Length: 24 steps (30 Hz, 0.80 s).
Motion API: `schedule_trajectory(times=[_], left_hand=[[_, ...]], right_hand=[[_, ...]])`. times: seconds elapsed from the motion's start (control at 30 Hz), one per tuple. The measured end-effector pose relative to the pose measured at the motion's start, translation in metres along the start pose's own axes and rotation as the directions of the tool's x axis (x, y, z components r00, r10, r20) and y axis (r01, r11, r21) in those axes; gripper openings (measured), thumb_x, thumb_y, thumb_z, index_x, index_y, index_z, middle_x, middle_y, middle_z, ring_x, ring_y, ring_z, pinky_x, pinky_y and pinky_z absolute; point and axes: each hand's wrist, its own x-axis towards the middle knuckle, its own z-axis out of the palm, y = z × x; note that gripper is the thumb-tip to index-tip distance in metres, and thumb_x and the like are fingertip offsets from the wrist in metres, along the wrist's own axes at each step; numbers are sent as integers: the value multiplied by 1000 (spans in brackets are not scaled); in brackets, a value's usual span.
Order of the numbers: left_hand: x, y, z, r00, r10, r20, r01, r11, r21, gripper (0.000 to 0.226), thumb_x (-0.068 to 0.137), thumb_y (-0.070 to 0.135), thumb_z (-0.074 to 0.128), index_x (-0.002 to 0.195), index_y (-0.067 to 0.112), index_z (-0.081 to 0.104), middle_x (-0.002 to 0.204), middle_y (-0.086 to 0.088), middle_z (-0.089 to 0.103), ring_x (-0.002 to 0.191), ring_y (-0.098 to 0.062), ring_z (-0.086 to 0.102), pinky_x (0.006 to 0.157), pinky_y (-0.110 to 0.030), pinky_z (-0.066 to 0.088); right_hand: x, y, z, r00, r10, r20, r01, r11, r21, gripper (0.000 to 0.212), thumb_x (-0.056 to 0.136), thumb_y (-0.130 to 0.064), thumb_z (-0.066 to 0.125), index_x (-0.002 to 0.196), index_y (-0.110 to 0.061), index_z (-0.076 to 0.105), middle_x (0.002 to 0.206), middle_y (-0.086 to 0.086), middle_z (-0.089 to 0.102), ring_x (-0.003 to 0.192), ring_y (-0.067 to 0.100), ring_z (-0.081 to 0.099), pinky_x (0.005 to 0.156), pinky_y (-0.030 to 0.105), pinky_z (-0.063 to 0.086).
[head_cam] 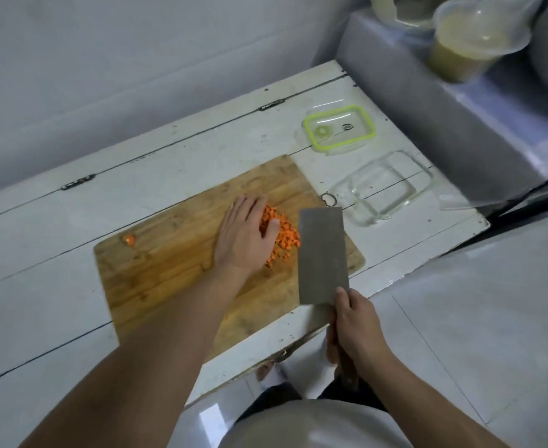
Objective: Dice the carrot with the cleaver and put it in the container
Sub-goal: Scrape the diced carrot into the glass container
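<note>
Orange diced carrot point(282, 236) lies heaped on the wooden cutting board point(169, 253) beneath the flat, spread left hand point(245, 234), the cleaver point(321, 253), gripped by the right hand point(355, 328), flat at its three o'clock, the glass container point(384, 189) at two o'clock.

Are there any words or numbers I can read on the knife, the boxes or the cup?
None: no readable text anywhere.
cleaver: blade is plain grey, no mark shows.
glass container: clear, no label.
lid: only a green rim.
plastic cup: blurred, no print to make out.
</note>
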Motion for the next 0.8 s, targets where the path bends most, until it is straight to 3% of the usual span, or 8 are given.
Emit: schedule_trajectory(times=[0.07, 0.13, 0.23, 0.3, 0.37, 0.5, 0.63, 0.8], left_hand=[[2, 6, 2, 1000, -21, -21, 20, 999, -42, 69, 100, 59, 27, 157, 23, 39, 165, 0, 33, 156, -20, 16, 128, -40, 14], [0, 13, 5, 999, -22, -49, 17, 995, -99, 67, 99, 58, 31, 152, 19, 46, 160, 0, 40, 154, -20, 22, 127, -37, 17], [-1, 25, 11, 995, -67, -69, 50, 975, -217, 54, 103, 47, 46, 147, 17, 52, 156, 0, 45, 152, -20, 25, 127, -36, 19], [-5, 33, 14, 991, -117, -70, 94, 956, -277, 50, 103, 44, 49, 146, 18, 53, 156, 1, 45, 150, -18, 27, 125, -36, 23], [-10, 42, 17, 987, -131, -91, 95, 941, -325, 48, 102, 42, 53, 143, 18, 56, 151, 1, 48, 145, -17, 35, 122, -35, 30], [-16, 57, 25, 982, -88, -165, 21, 929, -369, 42, 101, 36, 57, 137, 14, 61, 138, 0, 54, 131, -17, 45, 112, -33, 40], [-21, 61, 27, 980, -54, -189, -10, 947, -320, 45, 103, 41, 50, 138, 13, 58, 138, -1, 53, 129, -17, 45, 107, -29, 41], [-22, 66, 27, 967, -101, -234, 10, 933, -359, 56, 102, 46, 36, 141, 13, 57, 139, -4, 55, 131, -19, 45, 110, -30, 36]], right_hand=[[0, -7, 16, 999, 6, 33, -6, 1000, -2, 38, 107, -35, 32, 89, -13, 57, 70, 14, 63, 49, 23, 63, 50, 32, 51], [-3, -15, 35, 1000, -1, 18, 3, 998, -69, 37, 108, -35, 33, 87, -14, 55, 75, 6, 59, 62, 20, 61, 56, 28, 50], [-12, -29, 51, 999, -31, -26, 24, 974, -227, 35, 108, -35, 32, 89, -15, 54, 76, -3, 52, 65, 4, 45, 54, 12, 25], [-13, -34, 54, 999, -20, -42, 8, 963, -270, 33, 109, -34, 31, 89, -16, 50, 73, -6, 46, 61, -1, 38, 51, 8, 19], [-13, -36, 55, 999, -20, -48, 5, 958, -287, 32, 109, -32, 32, 89, -14, 50, 72, -7, 43, 61, 1, 38, 50, 10, 21], [-14, -37, 57, 998, -38, -48, 23, 961, -276, 34, 109, -31, 33, 91, -10, 54, 80, -1, 49, 73, 17, 49, 58, 29, 26], [-13, -34, 55, 999, -50, -22, 44, 975, -220, 34, 109, -31, 33, 91, -13, 56, 80, 0, 54, 68, 4, 47, 57, 20, 32], [-13, -35, 49, 998, -55, 15, 57, 992, -114, 35, 107, -28, 31, 85, -17, 57, 81, 5, 60, 76, 22, 63, 76, 46, 57]])
